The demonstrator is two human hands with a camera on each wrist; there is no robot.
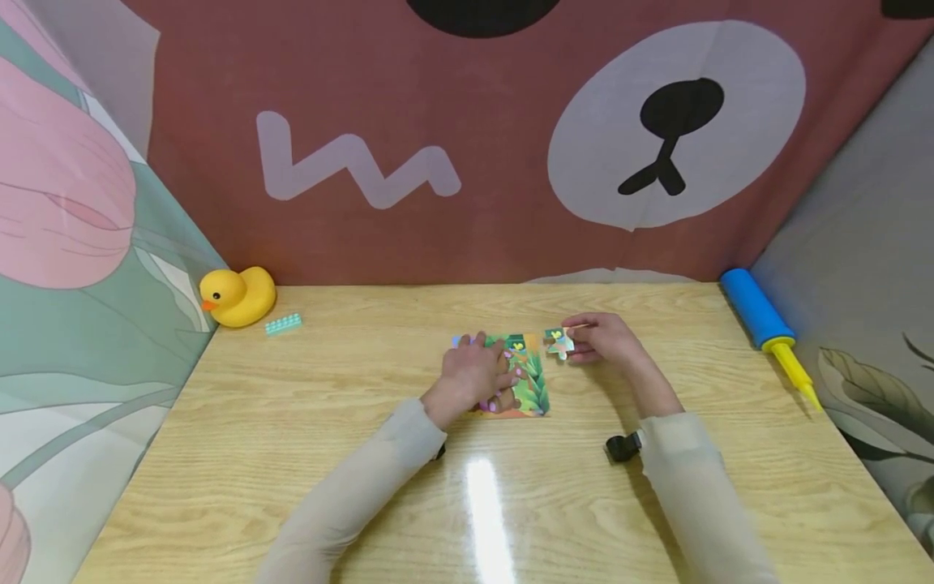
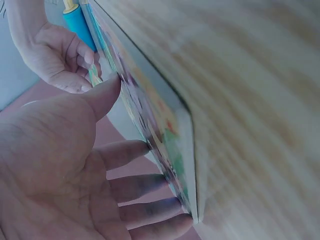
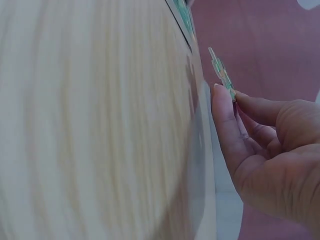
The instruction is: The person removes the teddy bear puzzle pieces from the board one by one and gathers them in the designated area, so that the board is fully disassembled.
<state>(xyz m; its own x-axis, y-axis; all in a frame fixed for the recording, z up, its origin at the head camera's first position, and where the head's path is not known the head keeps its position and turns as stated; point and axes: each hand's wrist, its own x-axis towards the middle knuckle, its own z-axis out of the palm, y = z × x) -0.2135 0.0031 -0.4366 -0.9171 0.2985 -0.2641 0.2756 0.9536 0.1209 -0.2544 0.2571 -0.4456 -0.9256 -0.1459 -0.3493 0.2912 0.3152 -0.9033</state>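
Observation:
A flat, colourful jigsaw puzzle [image 1: 537, 391] lies on the wooden table, partly hidden beneath my left hand [image 1: 470, 377]. In the left wrist view, that hand's fingertips [image 2: 170, 216] rest on the puzzle's top, spread apart and fairly straight. Just past the puzzle's upper right corner, my right hand [image 1: 611, 342] pinches a loose jigsaw piece [image 1: 558, 344] between thumb and fingers. The right wrist view shows the piece [image 3: 223, 75] tilted and held above the table, apart from the puzzle's corner [image 3: 184, 17].
A yellow rubber duck [image 1: 244, 298] sits at the back left, with a small turquoise studded block [image 1: 283, 324] beside it. Along the right edge lies a blue and yellow pump [image 1: 759, 308]. Printed cloth walls [image 1: 481, 235] enclose the table's back and sides.

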